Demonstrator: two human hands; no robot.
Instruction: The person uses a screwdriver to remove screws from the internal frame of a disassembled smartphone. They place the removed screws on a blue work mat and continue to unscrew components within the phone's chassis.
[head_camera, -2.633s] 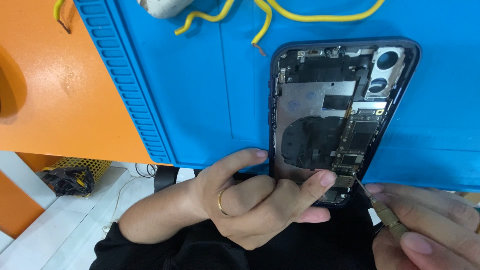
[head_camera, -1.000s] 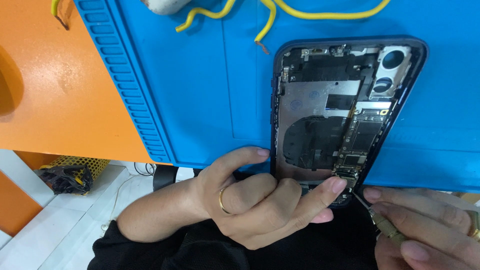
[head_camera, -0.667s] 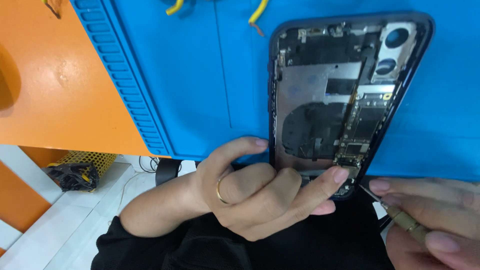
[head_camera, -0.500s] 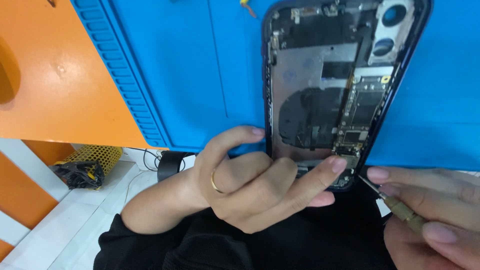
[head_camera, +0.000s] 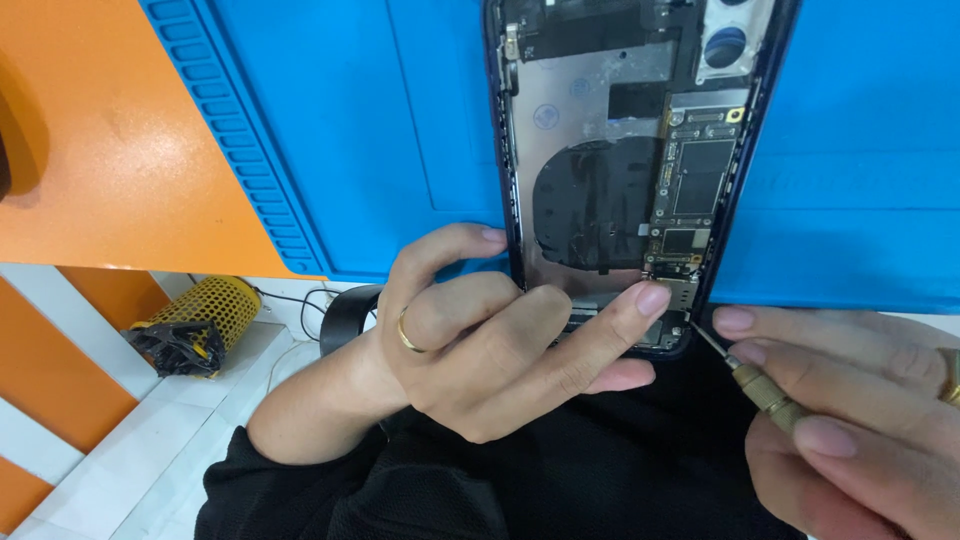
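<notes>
An opened phone (head_camera: 610, 160) with a dark blue frame lies on a blue work mat (head_camera: 380, 120), its metal plate, black round patch and circuit board exposed. My left hand (head_camera: 490, 340), with a gold ring, holds the phone's lower end, thumb against its left side and a fingertip on the bottom of the board. My right hand (head_camera: 860, 420) grips a small brass-handled screwdriver (head_camera: 750, 380), its thin tip touching the phone's lower right corner.
The mat lies on an orange tabletop (head_camera: 110, 150). Below the table's edge a yellow mesh basket (head_camera: 195, 325) with a black bag stands on a white tiled floor, beside a black cable. My black sleeves fill the bottom of the view.
The view has dropped and closed in, so the phone now sits higher and larger in frame. My hands keep the same hold; the screwdriver tip stays at the phone's lower right corner.
</notes>
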